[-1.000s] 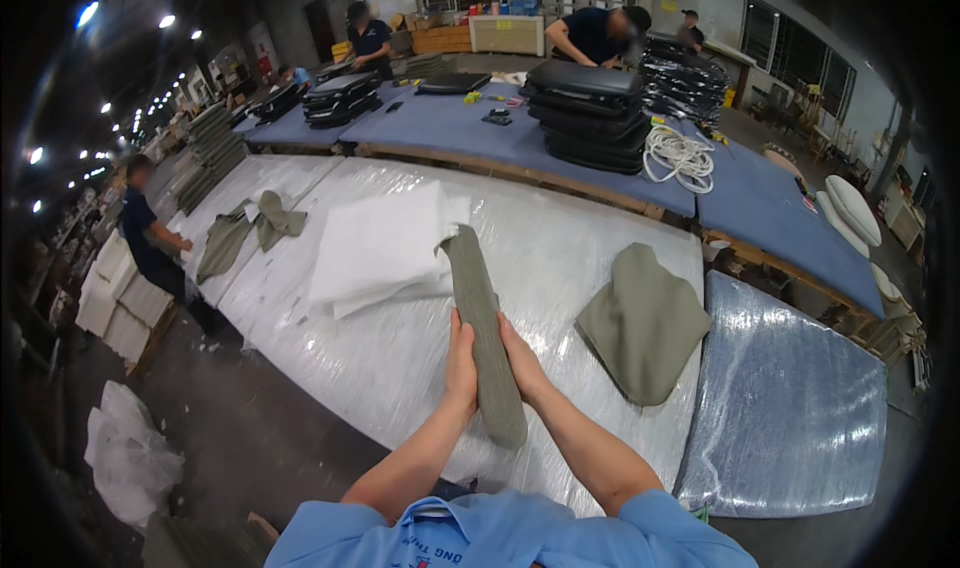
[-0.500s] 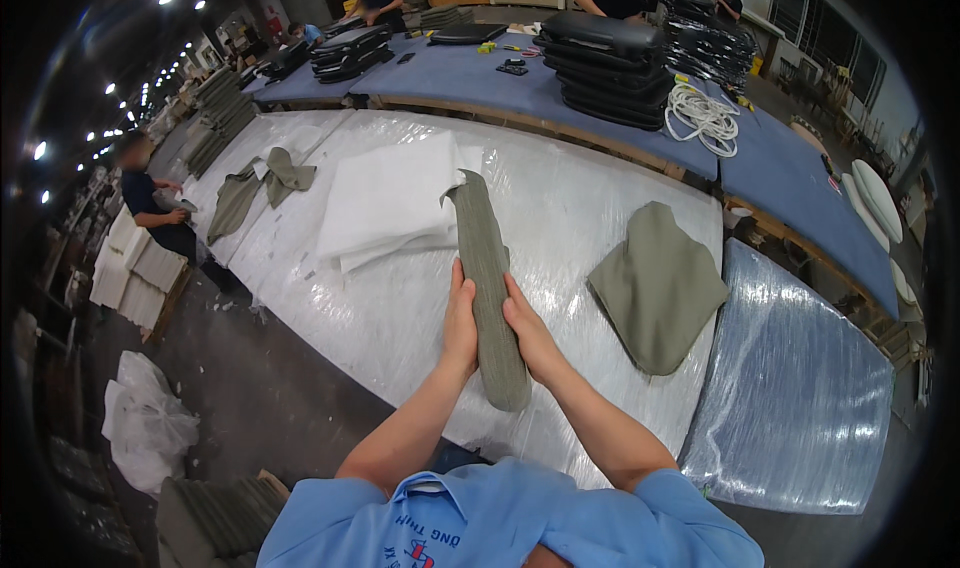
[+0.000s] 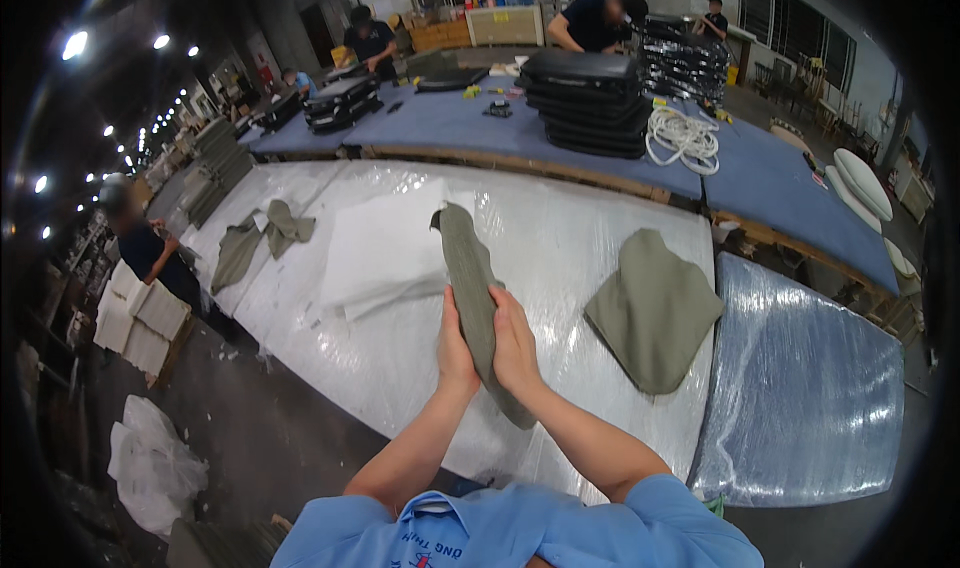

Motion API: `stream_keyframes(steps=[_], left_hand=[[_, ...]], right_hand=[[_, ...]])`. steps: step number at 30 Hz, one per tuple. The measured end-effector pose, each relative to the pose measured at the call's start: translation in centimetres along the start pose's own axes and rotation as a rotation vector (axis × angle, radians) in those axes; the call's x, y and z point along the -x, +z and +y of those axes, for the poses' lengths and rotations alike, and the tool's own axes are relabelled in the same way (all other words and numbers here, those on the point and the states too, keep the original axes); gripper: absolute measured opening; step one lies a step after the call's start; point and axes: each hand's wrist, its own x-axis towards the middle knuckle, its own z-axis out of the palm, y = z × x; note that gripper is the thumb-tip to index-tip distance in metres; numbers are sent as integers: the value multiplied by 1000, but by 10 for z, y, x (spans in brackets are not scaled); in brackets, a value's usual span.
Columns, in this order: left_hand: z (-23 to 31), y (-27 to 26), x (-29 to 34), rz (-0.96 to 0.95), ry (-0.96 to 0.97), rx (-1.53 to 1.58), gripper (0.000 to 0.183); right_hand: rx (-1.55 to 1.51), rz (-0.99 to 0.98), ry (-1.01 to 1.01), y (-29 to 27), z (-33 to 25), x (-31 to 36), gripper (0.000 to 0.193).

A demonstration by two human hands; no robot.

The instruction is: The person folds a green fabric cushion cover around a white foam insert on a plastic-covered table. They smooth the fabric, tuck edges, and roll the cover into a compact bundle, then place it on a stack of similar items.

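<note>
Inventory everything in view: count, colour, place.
Padded piece: one, olive, held centre
Sheet pile: one, white, table left
Fabric piece: one, olive, table right
Crumpled cloth: count unclear, olive, far left
Table: at least one, whitish, middle
Wrapped surface: one, bluish, right
Work surface: one row, blue, back
Pads: several stacks, black, back
Rope: one coil, white, back
Plastic heap: one, whitish, left floor
Co-workers: several, dark tops, back, left
Left hand: one, bare, centre
Right hand: one, bare, centre

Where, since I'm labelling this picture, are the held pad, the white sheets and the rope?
Held pad [image 3: 473, 290]: head view, about midway along its length.
White sheets [image 3: 385, 246]: head view, on their top face.
Rope [image 3: 681, 135]: head view, near the middle of its coil.
</note>
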Motion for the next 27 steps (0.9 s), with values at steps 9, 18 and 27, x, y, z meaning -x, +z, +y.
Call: stream_keyframes(steps=[9,18,27], left_hand=[[7,0,-53,76,473,-439,63],[8,-1,-70,138,581,-633,60],[-4,9,-64,91,680,-676,55]], right_hand=[[-120,141,8,41,-3,-87,43],[-152,138,-288,40,4,-87,31],[-49,154,-364,19,0,-79,29]])
